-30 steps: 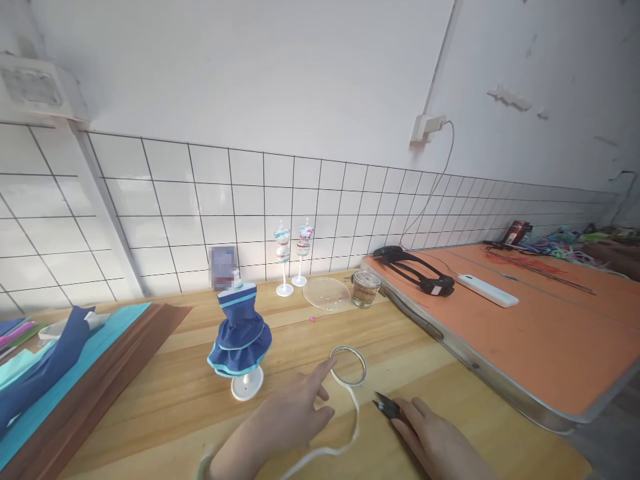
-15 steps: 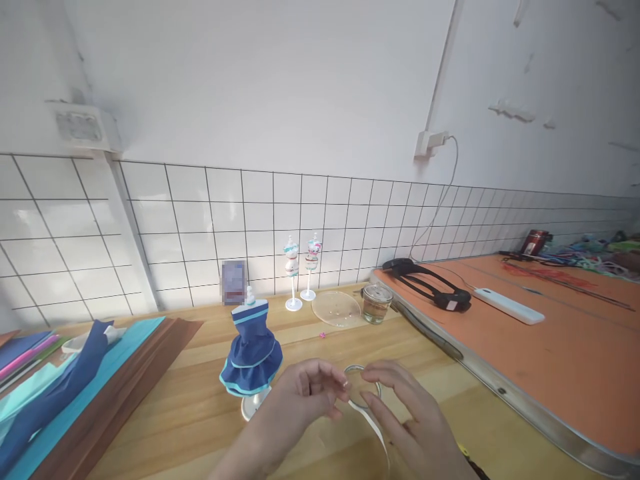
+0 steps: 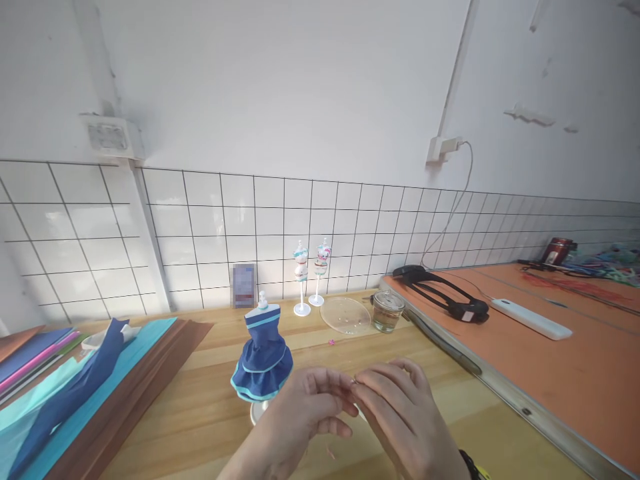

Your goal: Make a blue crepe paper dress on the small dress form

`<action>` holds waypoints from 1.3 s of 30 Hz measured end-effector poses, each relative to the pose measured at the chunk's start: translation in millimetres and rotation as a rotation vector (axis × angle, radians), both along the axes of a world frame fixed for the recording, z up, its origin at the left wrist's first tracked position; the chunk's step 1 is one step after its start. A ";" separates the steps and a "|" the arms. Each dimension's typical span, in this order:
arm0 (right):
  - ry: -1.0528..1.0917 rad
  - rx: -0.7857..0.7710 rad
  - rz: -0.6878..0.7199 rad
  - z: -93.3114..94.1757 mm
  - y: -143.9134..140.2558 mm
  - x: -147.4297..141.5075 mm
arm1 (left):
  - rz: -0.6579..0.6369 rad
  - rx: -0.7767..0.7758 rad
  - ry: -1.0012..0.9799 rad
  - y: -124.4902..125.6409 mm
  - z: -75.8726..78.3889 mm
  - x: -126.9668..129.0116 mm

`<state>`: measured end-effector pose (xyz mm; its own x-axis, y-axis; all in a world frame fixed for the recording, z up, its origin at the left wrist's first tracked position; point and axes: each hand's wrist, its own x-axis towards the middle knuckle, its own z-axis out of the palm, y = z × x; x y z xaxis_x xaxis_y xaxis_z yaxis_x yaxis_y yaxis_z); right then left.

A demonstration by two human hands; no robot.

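The fingertips of my left hand (image 3: pixel 305 410) and my right hand (image 3: pixel 400 410) meet low in the middle of the view. My left thumb and index finger are pinched together. Closed right fingers press against their tips. Whatever lies between them is too small to make out. Below the hands, a sliver of a pale strip (image 3: pixel 362 415) shows; the rest of it is covered. Just left of my left hand stands a blue tiered doll dress (image 3: pixel 263 360) with turquoise trim, on a small white dress form. A tiny pink piece (image 3: pixel 331 343) lies beyond the hands.
Two small dress forms (image 3: pixel 301 273) stand near the tiled wall, beside a clear round plate (image 3: pixel 345 315) and a lidded glass jar (image 3: pixel 388 311). Folded fabrics (image 3: pixel 150 353) lie at left. On the orange mat (image 3: pixel 550 373) rest a black strapped device (image 3: pixel 445 293) and a white power bank (image 3: pixel 531 318).
My right hand has moved left and its fingers have closed against my left fingertips. The round-rimmed thing under the hands is now covered. The view has shifted slightly left.
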<state>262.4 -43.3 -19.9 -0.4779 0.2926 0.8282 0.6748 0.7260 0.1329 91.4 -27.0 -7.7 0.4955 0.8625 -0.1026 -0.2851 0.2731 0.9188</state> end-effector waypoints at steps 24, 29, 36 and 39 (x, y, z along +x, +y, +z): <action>-0.042 -0.097 0.051 -3.2 1.8 3.5 | -0.026 -0.053 0.014 1.0 0.6 -4.3; 0.199 -0.402 0.099 -6.5 -0.4 2.5 | 0.027 -0.006 0.130 0.1 1.3 0.7; 0.686 -0.744 0.125 0.1 -1.9 -1.4 | 0.036 0.352 0.499 -10.1 9.1 -12.2; 0.877 -0.917 0.170 -1.5 1.4 -9.3 | 0.272 0.771 0.764 -11.0 25.7 -40.1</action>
